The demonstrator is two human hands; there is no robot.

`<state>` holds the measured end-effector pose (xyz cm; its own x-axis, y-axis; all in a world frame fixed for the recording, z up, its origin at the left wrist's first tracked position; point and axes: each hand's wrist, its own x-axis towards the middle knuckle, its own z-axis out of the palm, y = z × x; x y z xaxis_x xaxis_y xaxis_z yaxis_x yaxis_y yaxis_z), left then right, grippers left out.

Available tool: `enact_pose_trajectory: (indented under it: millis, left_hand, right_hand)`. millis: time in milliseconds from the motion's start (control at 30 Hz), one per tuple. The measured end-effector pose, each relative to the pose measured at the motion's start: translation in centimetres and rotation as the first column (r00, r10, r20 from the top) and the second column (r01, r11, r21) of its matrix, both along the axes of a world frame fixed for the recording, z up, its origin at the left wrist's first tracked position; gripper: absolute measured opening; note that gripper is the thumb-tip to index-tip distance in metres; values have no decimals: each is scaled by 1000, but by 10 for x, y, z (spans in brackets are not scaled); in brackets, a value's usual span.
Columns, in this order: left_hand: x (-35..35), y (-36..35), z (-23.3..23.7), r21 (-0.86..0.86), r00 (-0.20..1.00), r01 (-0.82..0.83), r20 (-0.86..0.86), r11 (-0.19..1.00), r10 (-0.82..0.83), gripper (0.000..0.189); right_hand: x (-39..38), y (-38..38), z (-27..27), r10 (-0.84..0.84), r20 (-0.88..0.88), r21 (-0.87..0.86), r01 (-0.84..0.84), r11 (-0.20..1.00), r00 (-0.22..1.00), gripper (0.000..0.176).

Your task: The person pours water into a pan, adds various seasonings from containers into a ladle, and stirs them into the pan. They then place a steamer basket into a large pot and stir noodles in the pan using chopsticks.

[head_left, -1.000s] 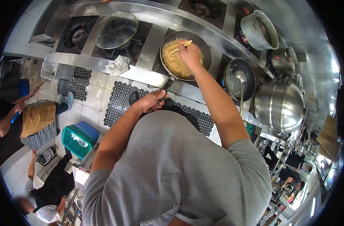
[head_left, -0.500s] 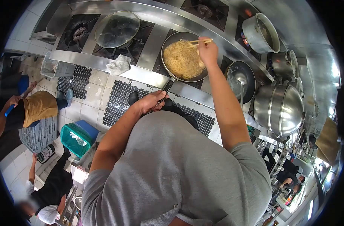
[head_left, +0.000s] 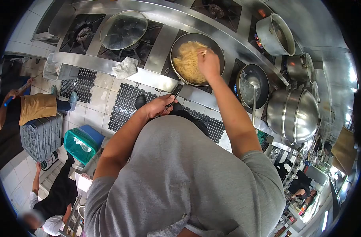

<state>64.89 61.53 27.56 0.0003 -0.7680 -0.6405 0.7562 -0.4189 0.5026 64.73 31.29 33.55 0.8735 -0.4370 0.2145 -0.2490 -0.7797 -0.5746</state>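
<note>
My left hand [head_left: 161,106] is wrapped round the black handle of a frying pan [head_left: 219,55] on the stove. Yellow noodles [head_left: 187,63] fill the left part of the pan, blurred by motion. Over the pan's right side, my right hand [head_left: 208,64] is closed on chopsticks; only a short piece of them shows, and their tips are hidden by the hand or lost among the noodles. Right of my right forearm stands a dark pan [head_left: 248,96] with a metal ladle [head_left: 253,83] resting in it.
A glass lid [head_left: 124,30] lies on the burner to the left, near a white cloth [head_left: 126,68] on the stove edge. Pots [head_left: 277,37] and a large steel vessel [head_left: 293,114] stand at right. A green-lined bin [head_left: 75,144] is behind me at left; co-workers [head_left: 38,108] stand beyond.
My right hand has moved left and down over the pan with the chopsticks, and the noodles have shifted. My left hand stays on the handle. Co-workers at left have moved slightly.
</note>
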Motion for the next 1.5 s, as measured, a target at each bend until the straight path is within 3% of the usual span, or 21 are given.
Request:
enact_pose_trajectory:
  millis: [33,67,100,167,200,267,367,400,467,567,700,767,933,1000,1100,1133,1233,1267,1333,1433,1500]
  left_hand:
    - [-1,-1,3,0,1000,4,-1,1000,-4,44]
    - [-1,-2,5,43,1000,-19,4,999,19,44]
    - [-2,-3,6,83,999,-39,10,996,38,43]
    - [-2,-3,7,69,1000,-22,9,997,21,42]
    - [1,-2,6,57,1000,-25,11,998,25,42]
    - [3,2,2,26,999,-41,-7,999,42,42]
    - [3,1,2,-8,999,-33,-6,999,33,41]
    - [3,1,3,1,1000,-22,6,1000,22,41]
    - [3,0,6,18,1000,-18,3,1000,18,41]
    - [4,1,9,26,1000,-13,-7,1000,13,41]
    - [2,-1,12,34,1000,-23,-2,999,23,42]
    - [3,-1,10,37,1000,-19,13,999,18,42]
    - [2,1,11,42,999,-34,42,999,32,42]
    - [3,2,5,8,999,-23,36,1000,22,41]
    - [2,3,-3,-9,999,-25,35,1000,26,42]
    - [2,4,-1,-7,999,-26,33,1000,26,42]
    - [2,2,12,9,999,-17,41,1000,17,42]
    - [3,1,14,16,999,-19,35,1000,19,41]
    - [4,0,14,27,999,-20,29,999,20,40]
    - [3,0,12,23,1000,-19,23,1000,19,39]
    - [2,0,12,11,999,-32,3,999,32,39]
  right_hand:
    - [-4,12,2,3,7,-4,-3,1000,1000,20]
    - [-8,18,-6,185,91,-74,-179,981,978,20]
    - [-14,15,-8,173,90,-75,-167,983,981,20]
    - [-25,5,-8,131,-42,129,-125,984,990,20]
    - [-27,-3,20,-29,-165,126,50,991,986,19]
    - [-30,-49,6,-181,63,511,124,850,981,19]
    - [-33,-102,-21,-395,-4,417,361,834,919,15]
    - [-28,-106,-36,-397,0,418,361,834,918,15]
    - [-16,-100,-62,-508,-8,713,361,601,861,14]
    - [18,-55,-39,-515,65,824,245,510,855,13]
    - [40,-20,-22,-419,61,750,235,618,906,18]
    - [39,-17,-33,-306,47,278,281,918,951,18]
    - [7,-12,-26,-375,125,66,369,927,919,20]
    - [-4,17,1,-71,-49,36,73,997,996,21]
    - [-16,3,11,-54,-101,55,60,997,993,21]
    - [-19,-11,12,-148,-16,100,149,984,989,20]
    - [-13,-89,-25,-317,102,406,251,879,943,18]
    - [-9,-97,-35,-323,106,406,256,878,940,18]
    - [0,-104,-44,-504,-11,630,398,667,863,18]
    - [30,-76,-54,-481,-3,785,300,542,877,18]
    - [49,-47,-44,-431,35,770,251,587,902,15]
